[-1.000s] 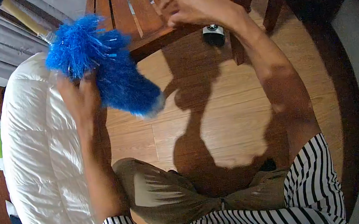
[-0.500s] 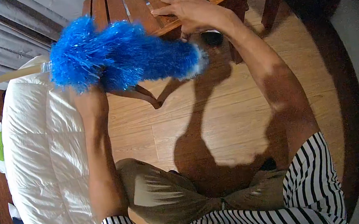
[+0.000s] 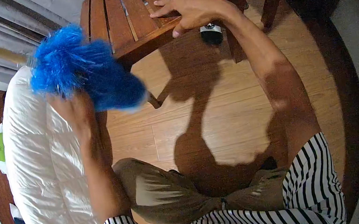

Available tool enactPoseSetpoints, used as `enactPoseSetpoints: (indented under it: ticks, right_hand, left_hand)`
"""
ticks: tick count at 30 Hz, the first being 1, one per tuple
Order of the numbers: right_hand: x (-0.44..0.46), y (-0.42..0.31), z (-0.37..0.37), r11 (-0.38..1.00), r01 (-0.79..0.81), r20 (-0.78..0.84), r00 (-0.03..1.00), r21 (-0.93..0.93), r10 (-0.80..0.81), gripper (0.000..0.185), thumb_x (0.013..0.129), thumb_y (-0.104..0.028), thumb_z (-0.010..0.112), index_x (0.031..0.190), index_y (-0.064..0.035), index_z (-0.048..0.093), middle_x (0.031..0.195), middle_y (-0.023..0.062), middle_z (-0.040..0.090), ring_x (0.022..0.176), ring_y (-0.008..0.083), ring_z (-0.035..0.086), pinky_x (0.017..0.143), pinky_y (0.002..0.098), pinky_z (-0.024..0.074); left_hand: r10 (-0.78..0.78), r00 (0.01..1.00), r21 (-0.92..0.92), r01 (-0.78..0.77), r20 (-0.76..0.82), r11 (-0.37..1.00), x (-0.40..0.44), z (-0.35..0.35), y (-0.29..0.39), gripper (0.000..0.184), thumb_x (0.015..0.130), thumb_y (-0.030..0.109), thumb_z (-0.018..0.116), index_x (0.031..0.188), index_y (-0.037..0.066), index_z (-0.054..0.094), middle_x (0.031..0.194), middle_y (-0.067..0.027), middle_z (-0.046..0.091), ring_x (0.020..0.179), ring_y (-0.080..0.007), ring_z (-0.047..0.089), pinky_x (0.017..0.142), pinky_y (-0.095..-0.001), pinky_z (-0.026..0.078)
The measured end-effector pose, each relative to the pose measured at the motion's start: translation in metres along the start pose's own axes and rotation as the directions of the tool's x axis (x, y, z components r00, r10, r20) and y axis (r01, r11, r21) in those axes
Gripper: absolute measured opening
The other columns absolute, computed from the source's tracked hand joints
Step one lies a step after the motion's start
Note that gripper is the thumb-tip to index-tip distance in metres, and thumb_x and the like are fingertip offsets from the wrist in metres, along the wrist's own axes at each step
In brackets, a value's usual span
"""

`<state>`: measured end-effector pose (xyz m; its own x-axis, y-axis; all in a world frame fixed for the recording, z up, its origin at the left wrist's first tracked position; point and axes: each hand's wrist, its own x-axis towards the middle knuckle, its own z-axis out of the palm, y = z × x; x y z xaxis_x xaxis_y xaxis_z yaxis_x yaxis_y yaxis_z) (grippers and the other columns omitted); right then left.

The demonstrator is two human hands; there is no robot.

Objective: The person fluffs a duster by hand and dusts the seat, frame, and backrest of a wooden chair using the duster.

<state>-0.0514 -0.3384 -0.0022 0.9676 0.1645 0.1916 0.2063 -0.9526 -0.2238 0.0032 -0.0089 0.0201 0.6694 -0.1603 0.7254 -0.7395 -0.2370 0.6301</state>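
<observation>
Proximally, the left hand grips the blue duster amid its fibres, apparently to bear its weight, before the front left corner of the wooden chair; beyond, the right hand lies open, fingers spread over the front edge near the right corner, seemingly for steadiness; farther hangs a grey curtain.
</observation>
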Motion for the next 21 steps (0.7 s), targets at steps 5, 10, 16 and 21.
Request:
enactPoseSetpoints:
  ticks: [5,10,16,21]
  right_hand:
    - [-0.001,-0.005,0.000,0.999,-0.020,-0.034,0.999,0.041,0.021,0.078,0.075,-0.039,0.085,0.146,-0.0208,0.056,0.162,0.0141,0.037,0.150,0.0333,0.032,0.123,0.0555,0.0177]
    - [-0.002,-0.005,-0.002,0.998,-0.034,-0.023,0.999,0.052,0.035,0.078,0.076,-0.038,0.085,0.146,-0.0224,0.056,0.162,0.0133,0.037,0.150,0.0331,0.032,0.123,0.0570,0.0167]
    - [0.000,0.000,0.005,1.000,-0.009,-0.091,0.996,0.023,0.011,0.080,0.069,-0.045,0.087,0.142,-0.0267,0.060,0.161,0.0101,0.040,0.147,0.0366,0.038,0.118,0.0623,0.0266]
    - [0.001,0.002,0.008,0.999,-0.012,-0.090,0.996,0.030,0.014,0.080,0.069,-0.045,0.087,0.142,-0.0271,0.060,0.161,0.0099,0.040,0.147,0.0357,0.039,0.118,0.0608,0.0271]
  left_hand:
    - [0.075,0.997,0.134,-0.075,0.009,0.988,0.016,-0.015,0.007,0.030,0.099,0.023,0.061,0.119,0.002,0.067,0.113,-0.0102,0.068,0.097,-0.0234,0.064,0.084,-0.0390,0.054]
    - [-0.082,0.990,0.111,0.094,-0.112,0.989,0.021,-0.027,-0.016,0.032,0.101,0.027,0.058,0.118,0.001,0.068,0.113,-0.0112,0.068,0.095,-0.0228,0.064,0.084,-0.0389,0.055]
    - [-0.333,0.941,-0.247,0.310,-0.059,0.918,0.031,-0.044,-0.044,0.029,0.099,0.018,0.055,0.115,-0.003,0.067,0.109,-0.0123,0.069,0.093,-0.0234,0.067,0.082,-0.0386,0.056]
    - [-0.351,0.925,-0.512,0.234,-0.145,0.826,0.020,-0.016,-0.003,0.027,0.096,0.015,0.060,0.115,-0.003,0.068,0.103,-0.0112,0.071,0.085,-0.0218,0.066,0.077,-0.0359,0.055]
